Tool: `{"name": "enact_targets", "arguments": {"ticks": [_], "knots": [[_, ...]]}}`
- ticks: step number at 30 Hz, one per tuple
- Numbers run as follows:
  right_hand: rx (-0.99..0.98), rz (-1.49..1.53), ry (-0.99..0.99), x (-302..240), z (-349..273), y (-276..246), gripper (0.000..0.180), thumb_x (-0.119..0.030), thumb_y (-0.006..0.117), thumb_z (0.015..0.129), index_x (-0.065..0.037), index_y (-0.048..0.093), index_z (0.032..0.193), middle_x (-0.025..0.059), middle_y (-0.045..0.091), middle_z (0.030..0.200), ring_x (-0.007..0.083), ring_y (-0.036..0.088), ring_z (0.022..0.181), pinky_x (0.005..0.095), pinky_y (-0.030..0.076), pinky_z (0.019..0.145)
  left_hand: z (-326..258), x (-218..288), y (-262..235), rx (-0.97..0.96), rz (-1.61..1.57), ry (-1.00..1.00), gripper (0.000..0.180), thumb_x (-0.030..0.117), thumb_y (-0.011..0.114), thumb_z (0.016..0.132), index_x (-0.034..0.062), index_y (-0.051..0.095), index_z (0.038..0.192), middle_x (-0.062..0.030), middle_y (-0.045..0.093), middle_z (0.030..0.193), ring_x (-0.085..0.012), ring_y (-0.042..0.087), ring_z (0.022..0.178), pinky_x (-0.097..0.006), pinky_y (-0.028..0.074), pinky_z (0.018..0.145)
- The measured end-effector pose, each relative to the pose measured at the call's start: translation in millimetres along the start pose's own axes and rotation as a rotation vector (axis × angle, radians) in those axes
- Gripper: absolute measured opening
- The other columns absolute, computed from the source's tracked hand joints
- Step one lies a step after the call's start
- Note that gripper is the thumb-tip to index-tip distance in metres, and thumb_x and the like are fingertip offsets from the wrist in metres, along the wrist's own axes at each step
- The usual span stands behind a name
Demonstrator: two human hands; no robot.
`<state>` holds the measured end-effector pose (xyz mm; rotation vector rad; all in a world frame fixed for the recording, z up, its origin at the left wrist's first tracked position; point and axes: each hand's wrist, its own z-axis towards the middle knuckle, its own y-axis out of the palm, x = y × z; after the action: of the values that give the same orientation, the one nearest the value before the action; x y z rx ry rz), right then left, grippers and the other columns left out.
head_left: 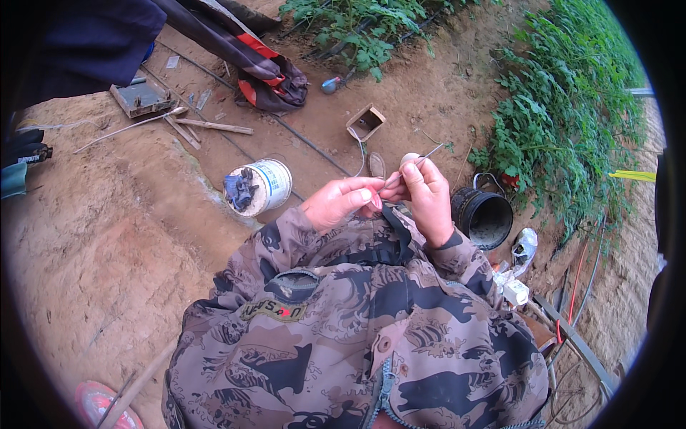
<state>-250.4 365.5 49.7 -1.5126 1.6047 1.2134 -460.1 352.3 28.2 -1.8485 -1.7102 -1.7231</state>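
A tub [259, 187] lay left of the hands, a bucket [483, 214] right, a small box [365, 121] beyond on the soil [107, 236]

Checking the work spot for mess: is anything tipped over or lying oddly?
Yes. The white bucket lies on its side on the bare soil, mouth open, with dark blue items inside. The black pot stands upright.

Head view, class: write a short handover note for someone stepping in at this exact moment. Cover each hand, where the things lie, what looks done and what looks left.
Left hand: fingers curled, touching the right hand; whether it grips anything cannot be told.
Right hand: pinching a thin grey wire and a small pale piece at the fingertips.
Things: white bucket lies on its side on the soil ahead-left; black bucket stands to the right; small open box ahead.
Done: wire is in hand.
Left: cannot tell from this view.
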Motion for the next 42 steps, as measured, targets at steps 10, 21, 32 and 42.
{"name": "enact_targets", "arguments": {"ticks": [10, 21, 32, 42], "knots": [[0.144, -0.166, -0.314, -4, -11, 13, 0.015, -0.013, 0.049, 0.104, 0.002, 0.052, 0.103, 0.0100, 0.066, 0.092, 0.0171, 0.068, 0.081, 0.0297, 0.058, 0.075, 0, 0, 21, 0.295, -0.087, 0.181, 0.044, 0.012, 0.066, 0.093, 0.0028, 0.049, 0.132, -0.0036, 0.058, 0.117, -0.0111, 0.056, 0.107, -0.029, 0.047, 0.092], [0.189, -0.162, -0.302, -25, -4, -2, 0.015, -0.012, 0.053, 0.102, 0.002, 0.055, 0.096, 0.0085, 0.068, 0.081, 0.0134, 0.067, 0.070, 0.0261, 0.055, 0.065, -1, 5, 15, 0.321, 0.936, 0.452, 0.035, 0.009, 0.069, 0.086, 0.0003, 0.060, 0.118, -0.0096, 0.058, 0.112, -0.0201, 0.061, 0.098, -0.031, 0.048, 0.089], [0.347, 0.116, -0.138, -41, 5, -52, 0.020, -0.020, 0.050, 0.103, -0.001, 0.054, 0.099, 0.0103, 0.066, 0.084, 0.0185, 0.069, 0.068, 0.0272, 0.057, 0.059, -5, 0, -4, 0.062, 0.661, 0.183, 0.041, 0.016, 0.063, 0.091, 0.0023, 0.053, 0.128, -0.0057, 0.057, 0.114, -0.0131, 0.057, 0.101, -0.030, 0.047, 0.089], [0.332, 0.272, 0.084, 37, -51, -33, 0.021, -0.022, 0.053, 0.100, -0.002, 0.057, 0.097, 0.0071, 0.067, 0.083, 0.0157, 0.068, 0.068, 0.0269, 0.054, 0.060, 1, -23, 7, -0.015, 0.184, -0.296, 0.027, 0.025, 0.055, 0.101, 0.0009, 0.058, 0.113, -0.0053, 0.058, 0.075, -0.0100, 0.052, 0.053, -0.023, 0.045, 0.045]]}}
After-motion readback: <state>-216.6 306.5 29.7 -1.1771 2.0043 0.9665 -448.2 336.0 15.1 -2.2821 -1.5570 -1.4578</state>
